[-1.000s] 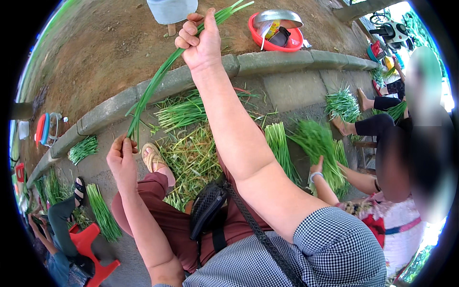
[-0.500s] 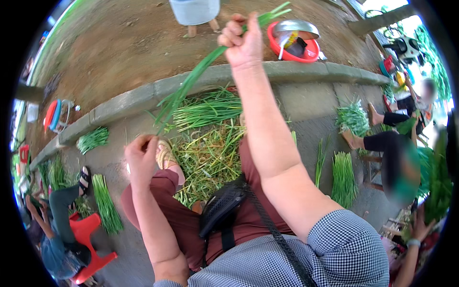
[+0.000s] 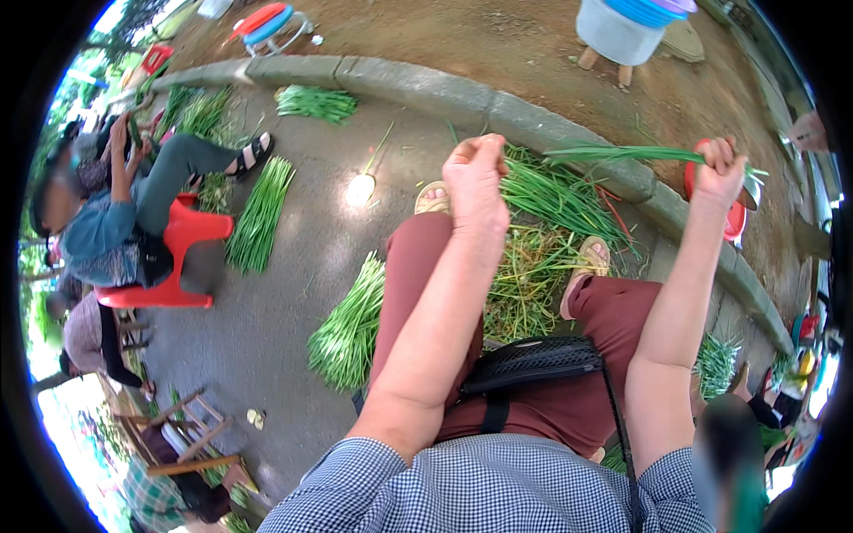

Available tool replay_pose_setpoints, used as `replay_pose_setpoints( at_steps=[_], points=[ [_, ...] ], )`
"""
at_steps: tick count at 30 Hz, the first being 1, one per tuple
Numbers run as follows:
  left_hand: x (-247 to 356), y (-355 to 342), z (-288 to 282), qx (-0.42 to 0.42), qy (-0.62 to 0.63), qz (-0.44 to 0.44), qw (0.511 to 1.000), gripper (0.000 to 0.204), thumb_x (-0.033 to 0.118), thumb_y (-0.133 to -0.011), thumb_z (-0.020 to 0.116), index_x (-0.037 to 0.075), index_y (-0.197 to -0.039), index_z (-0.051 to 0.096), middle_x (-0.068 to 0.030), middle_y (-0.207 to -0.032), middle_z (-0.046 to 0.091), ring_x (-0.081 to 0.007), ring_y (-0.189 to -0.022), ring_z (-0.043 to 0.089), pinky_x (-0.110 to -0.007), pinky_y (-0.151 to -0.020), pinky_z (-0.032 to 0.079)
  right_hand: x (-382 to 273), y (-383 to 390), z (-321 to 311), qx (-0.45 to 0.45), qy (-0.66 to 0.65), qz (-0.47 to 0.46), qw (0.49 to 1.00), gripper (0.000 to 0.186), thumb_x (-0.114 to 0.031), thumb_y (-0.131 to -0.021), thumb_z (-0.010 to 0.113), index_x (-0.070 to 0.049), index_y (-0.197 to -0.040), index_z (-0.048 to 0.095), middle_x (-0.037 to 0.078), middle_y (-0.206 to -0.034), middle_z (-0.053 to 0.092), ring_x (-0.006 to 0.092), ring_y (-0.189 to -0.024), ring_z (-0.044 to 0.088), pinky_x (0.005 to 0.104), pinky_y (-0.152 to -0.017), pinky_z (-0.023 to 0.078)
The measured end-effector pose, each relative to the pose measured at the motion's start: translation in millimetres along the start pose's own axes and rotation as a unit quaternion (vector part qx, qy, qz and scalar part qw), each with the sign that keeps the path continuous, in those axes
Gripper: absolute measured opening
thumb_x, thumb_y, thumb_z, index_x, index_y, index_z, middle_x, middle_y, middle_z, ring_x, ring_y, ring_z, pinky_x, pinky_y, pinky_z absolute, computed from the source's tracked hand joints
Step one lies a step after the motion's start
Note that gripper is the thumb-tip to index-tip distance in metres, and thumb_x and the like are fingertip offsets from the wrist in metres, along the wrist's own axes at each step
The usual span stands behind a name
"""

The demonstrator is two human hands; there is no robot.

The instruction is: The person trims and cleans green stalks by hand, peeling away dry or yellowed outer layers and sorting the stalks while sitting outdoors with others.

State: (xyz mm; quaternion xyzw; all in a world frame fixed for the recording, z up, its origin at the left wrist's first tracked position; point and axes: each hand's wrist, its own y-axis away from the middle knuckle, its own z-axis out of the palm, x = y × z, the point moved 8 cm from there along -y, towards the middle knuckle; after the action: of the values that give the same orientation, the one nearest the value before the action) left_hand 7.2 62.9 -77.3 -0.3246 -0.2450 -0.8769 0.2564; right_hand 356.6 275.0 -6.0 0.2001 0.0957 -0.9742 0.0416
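My right hand (image 3: 720, 173) is raised at the far right, its fingers wrapped round the pale ends of a small bunch of garlic chives (image 3: 622, 153). Their long green leaves stretch leftward, nearly level. My left hand (image 3: 477, 178) hangs in front of me, thumb and fingers pressed together; whatever is in them, if anything, is hidden. The leaf tips end a short way to its right. Below the held bunch lies a heap of garlic chives (image 3: 555, 195) by the kerb. Nearer me, a tangle of yellowish trimmings (image 3: 529, 280) spreads between my feet.
Left of my knee rests a chive bundle (image 3: 351, 329), with another bundle (image 3: 260, 213) farther left. A person sits there on a red plastic stool (image 3: 191, 235). The concrete kerb (image 3: 418, 87) curves across, with a white bucket (image 3: 617, 34) and red basin (image 3: 736, 218) beyond.
The view has swung to the left. The chives, slanting down from my right hand before, now stretch out almost level. My left hand has come up and stays closed.
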Motion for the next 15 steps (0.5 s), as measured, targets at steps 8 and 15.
replay_pose_setpoints(
  at_steps=[8,15],
  points=[
    [18.7,18.0,31.7,-0.079,-0.228,0.011,0.970,0.021,0.016,-0.082,0.067,0.006,-0.065,0.059,0.0033,-0.060,0.054,-0.0037,-0.054,0.043,-0.020,-0.051,0.033,6.9,11.6,15.0,-0.029,-0.069,0.044,0.996,0.040,-0.038,-0.095,0.040,0.000,-0.085,0.051,-0.004,-0.055,0.032,0.0064,-0.043,0.023,0.0237,-0.043,0.019],
    [29.7,33.9,62.6,-0.160,-0.299,0.094,0.936,0.019,0.016,-0.086,0.060,0.001,-0.075,0.061,0.0033,-0.065,0.053,-0.0029,-0.059,0.044,-0.018,-0.057,0.037,2.9,14.7,33.3,-0.099,-0.170,0.073,0.978,0.033,-0.030,-0.093,0.046,0.001,-0.086,0.054,-0.004,-0.053,0.035,0.0038,-0.038,0.026,0.0215,-0.040,0.019]
  ],
)
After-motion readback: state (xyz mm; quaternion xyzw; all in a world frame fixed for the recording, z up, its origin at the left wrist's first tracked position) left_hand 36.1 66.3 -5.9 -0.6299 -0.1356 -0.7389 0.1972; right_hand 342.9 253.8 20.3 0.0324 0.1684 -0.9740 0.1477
